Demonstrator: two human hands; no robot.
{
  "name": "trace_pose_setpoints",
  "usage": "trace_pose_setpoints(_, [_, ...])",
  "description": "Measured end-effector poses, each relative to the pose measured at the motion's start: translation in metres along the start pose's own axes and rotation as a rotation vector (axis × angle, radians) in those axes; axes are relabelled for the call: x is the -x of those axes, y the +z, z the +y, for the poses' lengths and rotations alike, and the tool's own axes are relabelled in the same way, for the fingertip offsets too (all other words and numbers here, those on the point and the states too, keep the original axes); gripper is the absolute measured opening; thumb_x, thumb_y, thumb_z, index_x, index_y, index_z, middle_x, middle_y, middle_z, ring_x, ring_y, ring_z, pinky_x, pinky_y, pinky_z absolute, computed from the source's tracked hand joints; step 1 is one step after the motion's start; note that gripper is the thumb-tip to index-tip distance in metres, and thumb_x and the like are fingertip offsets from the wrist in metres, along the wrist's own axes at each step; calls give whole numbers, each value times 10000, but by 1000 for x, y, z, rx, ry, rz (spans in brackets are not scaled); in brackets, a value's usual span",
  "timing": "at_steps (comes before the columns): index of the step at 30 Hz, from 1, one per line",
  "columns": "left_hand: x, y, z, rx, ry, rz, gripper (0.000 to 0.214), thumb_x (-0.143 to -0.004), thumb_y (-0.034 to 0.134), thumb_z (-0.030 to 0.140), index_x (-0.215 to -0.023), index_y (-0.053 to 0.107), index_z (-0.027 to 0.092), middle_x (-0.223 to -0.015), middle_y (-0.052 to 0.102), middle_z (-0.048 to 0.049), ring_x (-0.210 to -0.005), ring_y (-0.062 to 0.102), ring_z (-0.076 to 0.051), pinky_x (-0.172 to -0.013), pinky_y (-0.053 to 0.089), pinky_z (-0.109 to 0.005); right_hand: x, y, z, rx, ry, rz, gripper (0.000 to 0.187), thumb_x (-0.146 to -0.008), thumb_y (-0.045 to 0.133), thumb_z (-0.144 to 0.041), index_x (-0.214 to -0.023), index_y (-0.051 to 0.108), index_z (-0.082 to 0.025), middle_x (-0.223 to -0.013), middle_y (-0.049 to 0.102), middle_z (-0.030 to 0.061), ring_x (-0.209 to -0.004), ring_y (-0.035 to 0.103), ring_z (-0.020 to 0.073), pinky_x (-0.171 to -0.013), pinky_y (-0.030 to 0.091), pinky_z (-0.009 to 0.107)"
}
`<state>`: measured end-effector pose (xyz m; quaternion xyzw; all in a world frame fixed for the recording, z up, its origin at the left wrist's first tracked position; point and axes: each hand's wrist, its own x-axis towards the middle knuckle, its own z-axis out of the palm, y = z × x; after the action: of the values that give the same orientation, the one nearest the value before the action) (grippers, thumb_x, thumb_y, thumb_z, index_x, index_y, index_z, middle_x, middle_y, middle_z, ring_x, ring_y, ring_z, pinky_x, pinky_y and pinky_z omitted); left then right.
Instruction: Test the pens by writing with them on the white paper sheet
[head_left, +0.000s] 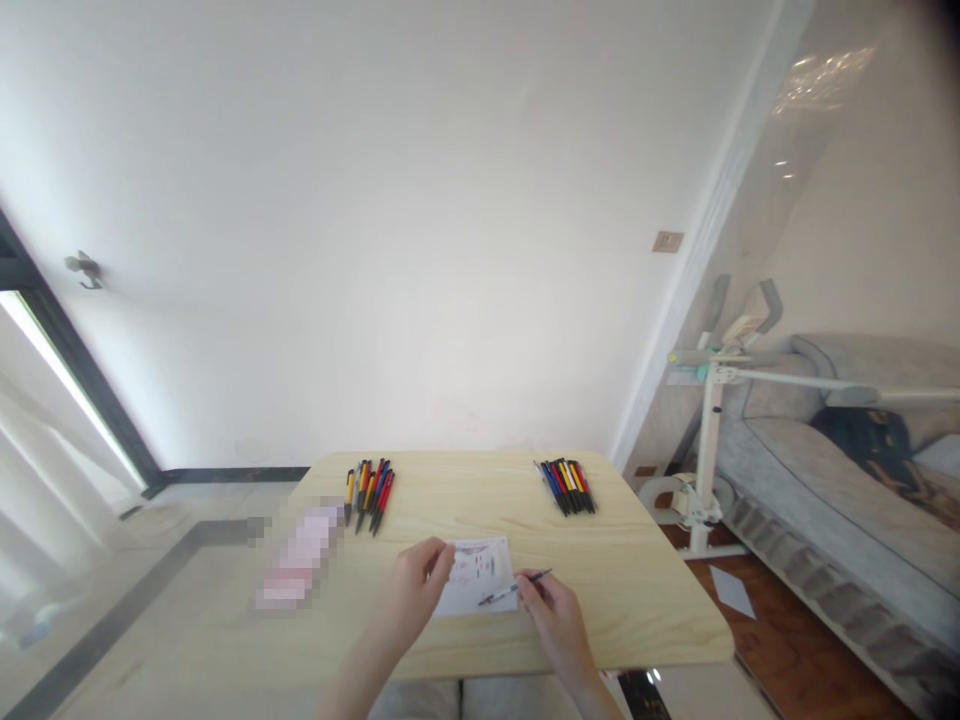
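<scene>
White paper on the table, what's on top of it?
Dark marks show on the paper; the right hand holds a pen over it. The left hand covers part of its left side; anything there is hidden.

A pale wood-grained counter with rounded corners [457,500] bears a loose cluster of slim multicoloured pens [368,494] (back left), a tighter row of similar pens [568,487] (back right), a white printed paper sheet [472,580] (front centre) and a pixelated pink oblong [300,558] (left).
</scene>
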<state>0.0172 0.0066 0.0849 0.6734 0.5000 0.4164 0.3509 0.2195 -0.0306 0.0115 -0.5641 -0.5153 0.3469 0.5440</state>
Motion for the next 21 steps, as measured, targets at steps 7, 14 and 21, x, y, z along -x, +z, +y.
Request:
trace_pose_setpoints(7, [30, 50, -25, 587, -412, -126, 399, -737, 508, 542, -623, 574, 166, -437, 495, 38, -296, 406, -68, -308, 213, -180, 2, 10, -23, -83, -32, 102, 366, -741, 560, -466, -847, 664, -132, -785, 684, 98, -716, 611, 219, -609, 484, 274])
trace_pose_setpoints(14, [37, 77, -32, 1010, -547, -138, 404, -722, 541, 556, -799, 582, 162, -504, 485, 72, -295, 374, -30, -293, 184, -162, 8, 25, -37, -78, -87, 102, 327, -752, 560, -437, -851, 666, -144, -770, 679, 84, -693, 615, 208, -591, 504, 271])
trace_pose_setpoints(21, [31, 72, -33, 1350, -622, -51, 287, -676, 679, 408, -693, 554, 151, -555, 534, 61, -347, 370, -1, -330, 186, -133, 14, 33, -30, -91, -107, -4, 278, -757, 581, -371, -910, 684, -164, -885, 682, 104, -839, 628, 229, -732, 520, 312])
